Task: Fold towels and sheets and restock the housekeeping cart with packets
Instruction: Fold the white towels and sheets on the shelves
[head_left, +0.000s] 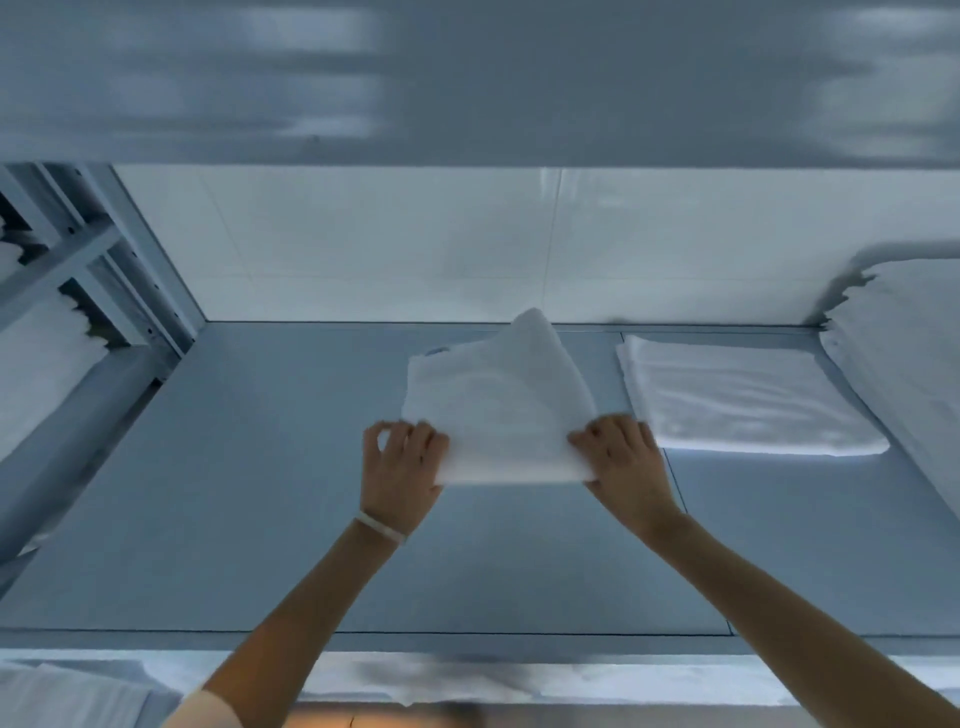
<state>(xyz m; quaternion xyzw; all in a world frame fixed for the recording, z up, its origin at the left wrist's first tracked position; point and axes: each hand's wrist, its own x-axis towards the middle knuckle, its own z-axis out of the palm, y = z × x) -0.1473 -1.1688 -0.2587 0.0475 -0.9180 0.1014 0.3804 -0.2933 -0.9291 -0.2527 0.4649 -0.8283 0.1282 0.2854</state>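
towel (498, 400) folded, over shelf (291, 467) mid, far edge flopping up | soft, light, limp: sags w/o support, so take near corners | left hand (402, 460) + right hand (621, 460) each pinching one | folded stack (748, 400) just beside, R

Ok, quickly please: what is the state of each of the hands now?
Left hand: grips the near left corner of the white folded terry towel.
Right hand: grips its near right corner.
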